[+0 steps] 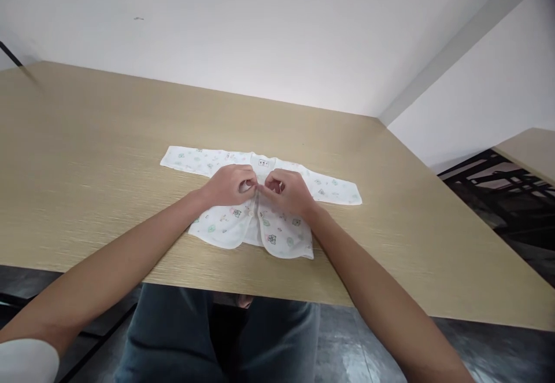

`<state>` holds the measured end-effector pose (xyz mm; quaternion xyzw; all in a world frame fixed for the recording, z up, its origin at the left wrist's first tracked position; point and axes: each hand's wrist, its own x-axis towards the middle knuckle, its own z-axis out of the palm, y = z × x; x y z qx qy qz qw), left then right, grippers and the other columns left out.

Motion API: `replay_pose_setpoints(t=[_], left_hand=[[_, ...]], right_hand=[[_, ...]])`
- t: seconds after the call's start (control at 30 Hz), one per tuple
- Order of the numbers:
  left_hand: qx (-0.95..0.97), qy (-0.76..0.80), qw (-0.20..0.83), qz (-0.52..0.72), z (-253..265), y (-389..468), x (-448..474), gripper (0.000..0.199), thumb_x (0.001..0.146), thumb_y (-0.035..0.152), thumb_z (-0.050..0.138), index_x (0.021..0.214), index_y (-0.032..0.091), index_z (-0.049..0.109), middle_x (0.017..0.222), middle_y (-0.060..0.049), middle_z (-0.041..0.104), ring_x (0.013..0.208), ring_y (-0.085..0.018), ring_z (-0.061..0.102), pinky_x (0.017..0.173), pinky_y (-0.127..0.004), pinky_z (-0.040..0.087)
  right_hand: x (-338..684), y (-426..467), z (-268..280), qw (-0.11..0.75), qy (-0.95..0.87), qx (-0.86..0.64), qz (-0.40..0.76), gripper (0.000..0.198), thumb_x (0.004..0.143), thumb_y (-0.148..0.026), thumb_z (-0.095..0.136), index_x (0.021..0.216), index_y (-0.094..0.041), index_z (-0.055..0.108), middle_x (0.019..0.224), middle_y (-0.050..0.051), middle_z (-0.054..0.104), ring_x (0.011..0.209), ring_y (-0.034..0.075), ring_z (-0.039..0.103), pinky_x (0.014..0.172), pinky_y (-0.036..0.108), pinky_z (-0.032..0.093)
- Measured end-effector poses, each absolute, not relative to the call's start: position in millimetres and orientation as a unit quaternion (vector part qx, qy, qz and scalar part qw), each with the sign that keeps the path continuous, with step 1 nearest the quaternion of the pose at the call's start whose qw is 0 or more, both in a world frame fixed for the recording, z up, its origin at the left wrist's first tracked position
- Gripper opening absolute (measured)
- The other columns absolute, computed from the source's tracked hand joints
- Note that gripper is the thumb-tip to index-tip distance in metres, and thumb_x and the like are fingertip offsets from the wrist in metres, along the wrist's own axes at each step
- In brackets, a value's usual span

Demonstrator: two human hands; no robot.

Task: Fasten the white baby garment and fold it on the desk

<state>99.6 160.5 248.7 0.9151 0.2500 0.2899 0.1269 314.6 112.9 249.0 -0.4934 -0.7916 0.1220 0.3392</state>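
Note:
A small white baby shirt (286, 235) with a faint green and pink print lies on the table, sleeves spread to both sides and collar pointing away from me. My left hand (232, 185) pinches its left front edge at chest height. Opposite it, my right hand (288, 191) pinches the right front edge, and the fingertips of both hands meet at the middle opening. What sits between the fingertips is too small to make out. Below my hands the two rounded front panels part slightly, and a small round fastener (251, 213) shows on the left panel's edge.
The wood-coloured table (108, 117) reaches to a white wall (260, 41) at the back. My legs (173, 337) are under its front edge. At the far right stands another table (531, 151) with dark metal framing (494, 198) beside it.

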Motion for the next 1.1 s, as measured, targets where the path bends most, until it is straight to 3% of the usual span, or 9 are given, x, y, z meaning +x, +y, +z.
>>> replay_pose_setpoints(t=[0.2, 0.5, 0.73, 0.9, 1.0, 1.1], left_hand=[[0.92, 0.245, 0.158, 0.26, 243.2, 163.3, 99.1, 0.012, 0.083, 0.021, 0.056, 0.088, 0.019, 0.067, 0.085, -0.003, 0.066, 0.079, -0.017, 0.058, 0.073, -0.029, 0.043], [0.909, 0.247, 0.207, 0.265, 244.1, 166.9, 99.9, 0.016, 0.083, 0.02, 0.056, 0.088, 0.02, 0.071, 0.083, -0.002, 0.067, 0.073, -0.014, 0.056, 0.07, -0.029, 0.043], [0.912, 0.235, 0.221, 0.255, 245.1, 166.9, 97.2, 0.012, 0.086, 0.025, 0.061, 0.093, 0.021, 0.07, 0.087, -0.001, 0.066, 0.077, -0.014, 0.057, 0.072, -0.029, 0.043], [0.908, 0.236, 0.24, 0.25, 246.9, 166.1, 99.6, 0.009, 0.089, 0.028, 0.064, 0.09, 0.02, 0.069, 0.086, -0.002, 0.066, 0.081, -0.016, 0.057, 0.075, -0.03, 0.042], [0.904, 0.243, 0.249, 0.248, 248.7, 164.8, 101.7, 0.008, 0.089, 0.027, 0.063, 0.086, 0.02, 0.067, 0.083, -0.001, 0.064, 0.082, -0.017, 0.056, 0.076, -0.03, 0.041], [0.905, 0.241, 0.246, 0.249, 249.0, 164.5, 102.8, 0.011, 0.089, 0.026, 0.062, 0.08, 0.019, 0.062, 0.078, -0.001, 0.061, 0.079, -0.016, 0.053, 0.076, -0.031, 0.04]], right_hand=[[312.7, 110.9, 246.6, 0.29, -0.8, -0.513, 0.111, 0.017, 0.083, -0.031, 0.067, 0.071, -0.021, 0.062, 0.071, 0.001, 0.064, 0.063, 0.014, 0.051, 0.062, 0.028, 0.037], [309.3, 108.9, 250.6, 0.294, -0.78, -0.538, 0.123, 0.023, 0.079, -0.039, 0.077, 0.07, -0.021, 0.066, 0.074, 0.003, 0.066, 0.066, 0.015, 0.055, 0.063, 0.03, 0.039], [310.4, 108.2, 250.4, 0.289, -0.782, -0.533, 0.143, 0.006, 0.076, -0.023, 0.068, 0.071, -0.021, 0.067, 0.071, 0.001, 0.066, 0.064, 0.015, 0.054, 0.06, 0.029, 0.038], [310.3, 109.5, 248.7, 0.322, -0.77, -0.532, 0.147, 0.011, 0.075, -0.017, 0.061, 0.067, -0.02, 0.066, 0.066, 0.0, 0.065, 0.062, 0.013, 0.052, 0.061, 0.029, 0.039], [310.2, 109.9, 249.4, 0.361, -0.742, -0.531, 0.192, 0.012, 0.077, -0.017, 0.057, 0.07, -0.02, 0.067, 0.07, 0.0, 0.067, 0.062, 0.013, 0.053, 0.059, 0.027, 0.04], [312.5, 110.4, 252.2, 0.34, -0.741, -0.518, 0.26, 0.019, 0.083, -0.023, 0.055, 0.072, -0.02, 0.07, 0.071, 0.001, 0.068, 0.062, 0.013, 0.054, 0.058, 0.027, 0.041]])
